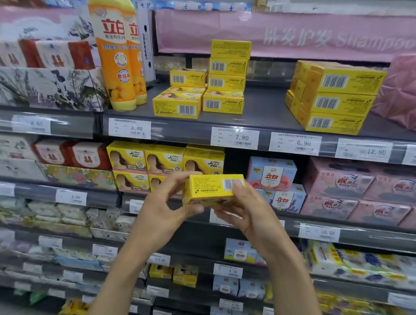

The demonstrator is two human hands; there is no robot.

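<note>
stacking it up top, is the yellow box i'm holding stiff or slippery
Probably stiff: the yellow box keeps crisp flat edges while the left hand and right hand pinch it. Smooth faces may slide, though similar boxes stand stacked above.

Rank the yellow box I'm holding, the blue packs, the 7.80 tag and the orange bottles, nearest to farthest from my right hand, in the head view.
1. box: held in the right hand itself.
2. blue packs: just right of it, on the shelf behind.
3. 7.80 tag: on the shelf edge above.
4. orange bottles: upper shelf, far left.
</note>
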